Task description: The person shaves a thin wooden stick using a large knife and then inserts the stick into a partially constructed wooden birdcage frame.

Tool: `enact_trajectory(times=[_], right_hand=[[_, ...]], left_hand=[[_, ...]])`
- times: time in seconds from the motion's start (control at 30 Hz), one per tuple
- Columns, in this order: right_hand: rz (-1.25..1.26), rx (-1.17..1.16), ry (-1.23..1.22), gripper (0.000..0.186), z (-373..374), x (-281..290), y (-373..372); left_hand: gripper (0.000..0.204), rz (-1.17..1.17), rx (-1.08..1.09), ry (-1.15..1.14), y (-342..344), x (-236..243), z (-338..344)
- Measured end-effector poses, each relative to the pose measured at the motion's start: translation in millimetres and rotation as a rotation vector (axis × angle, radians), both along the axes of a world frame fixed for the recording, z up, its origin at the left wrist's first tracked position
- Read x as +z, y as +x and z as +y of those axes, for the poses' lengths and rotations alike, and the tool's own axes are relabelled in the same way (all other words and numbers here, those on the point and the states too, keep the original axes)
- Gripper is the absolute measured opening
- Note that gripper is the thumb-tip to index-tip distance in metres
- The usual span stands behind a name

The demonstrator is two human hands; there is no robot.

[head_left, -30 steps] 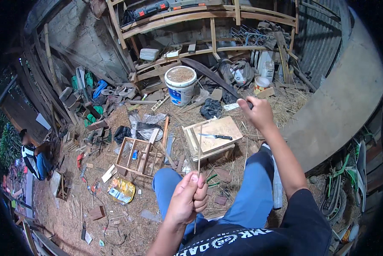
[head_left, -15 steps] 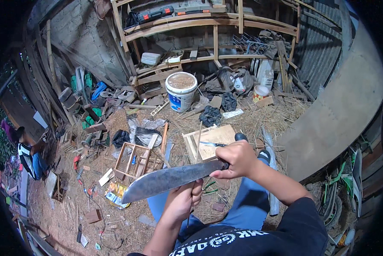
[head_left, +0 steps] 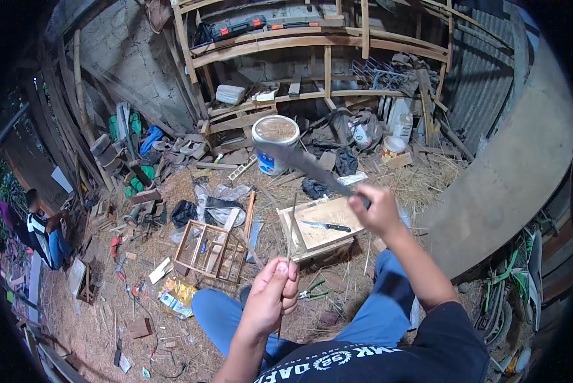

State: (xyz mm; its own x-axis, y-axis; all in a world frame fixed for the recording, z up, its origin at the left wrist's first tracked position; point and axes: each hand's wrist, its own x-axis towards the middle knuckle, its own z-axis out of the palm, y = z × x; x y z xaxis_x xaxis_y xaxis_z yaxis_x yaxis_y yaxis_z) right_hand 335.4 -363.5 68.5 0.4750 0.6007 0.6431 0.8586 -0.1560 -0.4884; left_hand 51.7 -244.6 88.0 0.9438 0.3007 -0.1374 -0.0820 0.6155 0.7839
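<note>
My right hand (head_left: 377,209) is closed round the dark handle of a machete (head_left: 302,164). Its broad blade is raised and slants up to the left, its tip in front of the bucket in the view. My left hand (head_left: 271,295) grips a thin stick (head_left: 292,223) held nearly upright, with the thumb along it. The stick pokes out above the fist and below it. Beyond my hands a small knife (head_left: 328,226) with a dark handle lies on a pale wooden board (head_left: 318,241), which rests on a low wooden piece.
A white bucket (head_left: 275,131) stands ahead. On the littered ground are a small wooden frame (head_left: 200,246), green-handled pliers (head_left: 313,292) and a yellow packet (head_left: 178,297). A large curved panel (head_left: 491,191) rises at right. Another person (head_left: 47,233) sits far left.
My right hand has lifted the machete up and away from the left hand, its tip swinging upward. The thin stick now shows clear above my left fist.
</note>
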Motion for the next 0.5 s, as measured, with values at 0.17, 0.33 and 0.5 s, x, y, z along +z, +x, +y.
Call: enact_trajectory(times=[0.17,0.33,0.5], right_hand=[[-0.222,0.269,-0.149,0.061,-4,9,-55],[-0.395,0.315,-0.132,0.065,-3,22,-66],[-0.437,0.281,-0.092,0.068,-3,24,-58]], left_hand=[[0.024,0.084,0.069,0.109,6,6,-9],[0.018,0.178,0.274,0.467,5,0,-18],[0.017,0.17,0.317,0.692,5,-6,-23]])
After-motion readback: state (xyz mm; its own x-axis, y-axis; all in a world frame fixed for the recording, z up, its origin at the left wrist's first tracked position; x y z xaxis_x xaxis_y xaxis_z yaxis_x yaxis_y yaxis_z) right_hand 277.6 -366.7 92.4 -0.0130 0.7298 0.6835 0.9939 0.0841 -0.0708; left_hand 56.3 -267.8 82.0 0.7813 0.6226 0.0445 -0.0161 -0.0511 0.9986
